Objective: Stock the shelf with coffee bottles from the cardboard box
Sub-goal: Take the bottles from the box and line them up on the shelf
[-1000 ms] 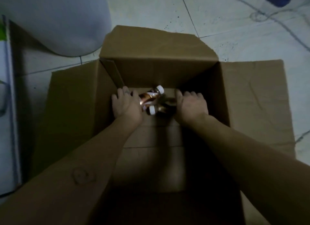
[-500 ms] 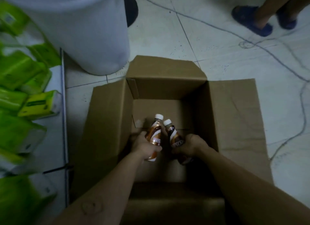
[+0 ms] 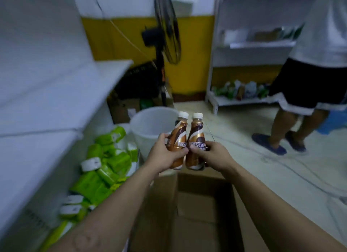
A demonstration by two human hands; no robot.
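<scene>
The left hand is closed around one coffee bottle, and the right hand is closed around a second coffee bottle. Both bottles stand upright in the air, side by side and touching, above the far edge of the cardboard box. Each bottle has a white screw cap, a narrow neck and a glossy brown and white label with the word NESCAFE. The thumbs lie across the labels.

The box is open under the forearms; its inside is plain brown cardboard and dark, and I cannot tell if more bottles are in it. It stands on a pale tiled floor, where thin dark cables run.

Just behind the bottles is a white plastic bucket, round and with smooth walls; what I see of its inside is bare. On the left, a white shelf unit has flat, bare boards. At its foot, many green soft packs lie in a loose heap.

Further away, a black standing fan is before a yellow and white wall. On the right, a second white shelf carries blurred packages on its lowest board. Beside it stands another person in a grey shirt, black shorts and dark blue slippers.
</scene>
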